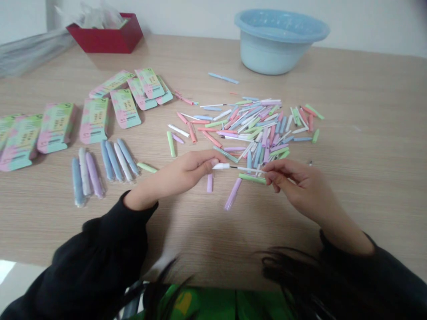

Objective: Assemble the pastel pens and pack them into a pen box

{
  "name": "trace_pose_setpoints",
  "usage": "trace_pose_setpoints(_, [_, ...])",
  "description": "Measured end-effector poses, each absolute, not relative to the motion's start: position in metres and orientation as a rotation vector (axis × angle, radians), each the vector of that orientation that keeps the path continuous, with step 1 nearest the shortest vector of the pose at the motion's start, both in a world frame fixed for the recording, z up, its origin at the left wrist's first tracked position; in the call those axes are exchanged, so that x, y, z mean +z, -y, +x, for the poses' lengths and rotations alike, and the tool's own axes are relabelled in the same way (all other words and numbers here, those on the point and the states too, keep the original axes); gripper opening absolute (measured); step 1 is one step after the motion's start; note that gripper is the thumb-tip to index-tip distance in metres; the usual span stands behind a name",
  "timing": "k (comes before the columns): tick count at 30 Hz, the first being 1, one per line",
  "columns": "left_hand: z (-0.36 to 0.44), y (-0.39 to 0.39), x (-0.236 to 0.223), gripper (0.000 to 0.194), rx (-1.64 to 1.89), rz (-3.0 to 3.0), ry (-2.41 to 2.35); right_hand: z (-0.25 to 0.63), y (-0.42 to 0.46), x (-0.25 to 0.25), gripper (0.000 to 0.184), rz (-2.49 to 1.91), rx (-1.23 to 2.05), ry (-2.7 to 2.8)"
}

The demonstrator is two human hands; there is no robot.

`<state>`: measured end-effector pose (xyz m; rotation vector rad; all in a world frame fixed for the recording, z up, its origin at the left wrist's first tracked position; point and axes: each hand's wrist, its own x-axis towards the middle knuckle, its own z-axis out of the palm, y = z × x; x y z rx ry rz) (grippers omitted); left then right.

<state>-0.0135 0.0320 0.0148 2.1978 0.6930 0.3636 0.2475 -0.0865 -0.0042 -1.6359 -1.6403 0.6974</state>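
Observation:
My left hand (190, 172) is closed on a short white pen part (221, 166), pinched between thumb and fingers. From the other side, my right hand (293, 184) pinches the end of a thin pen refill (248, 170) with a dark tip. The refill's tip points left and lines up with the white part, at or just inside its end; I cannot tell which. Beneath the hands lie a green pen tube (252, 178) and a purple pen tube (233, 194). Just beyond them spreads a loose pile of pastel pen parts and refills (256, 126).
Several wrapped pens (120, 160) lie to the left in two groups. Behind them are pastel printed boxes (94, 120). A red box (106, 40) holding clear plastic stands at the back left, and a light blue basin (273, 51) at the back right.

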Motion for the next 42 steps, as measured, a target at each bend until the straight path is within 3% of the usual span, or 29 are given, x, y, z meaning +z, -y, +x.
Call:
trace_pose_setpoints(8, [-0.014, -0.031, 0.017, 0.027, 0.331, 2.202, -0.629, 0.241, 0.088, -0.002, 0.013, -1.637, 0.662, 1.695])
trace_pose_setpoints(15, [-0.026, -0.035, 0.029, 0.018, 0.408, 2.423, -0.888, 0.244, 0.089, -0.004, 0.015, -1.638, 0.640, 1.653])
trace_pose_setpoints(24, [-0.027, -0.049, 0.012, 0.025, 0.299, 2.384, -0.976, 0.237, 0.085, -0.023, 0.020, -1.664, 0.599, 1.771])
trace_pose_setpoints(31, [-0.029, -0.052, 0.010, 0.030, 0.508, 2.300, -1.098, 0.243, 0.078, -0.038, 0.032, -1.675, 0.610, 1.701])
trace_pose_setpoints(37, [-0.036, -0.046, 0.025, 0.030, 0.649, 2.002, -1.230, 0.250, 0.074, -0.040, 0.031, -1.760, 0.578, 1.627])
trace_pose_setpoints(42, [-0.046, -0.046, 0.015, 0.030, 0.606, 1.934, -1.223, 0.243, 0.063, -0.048, 0.033, -1.770, 0.316, 1.697])
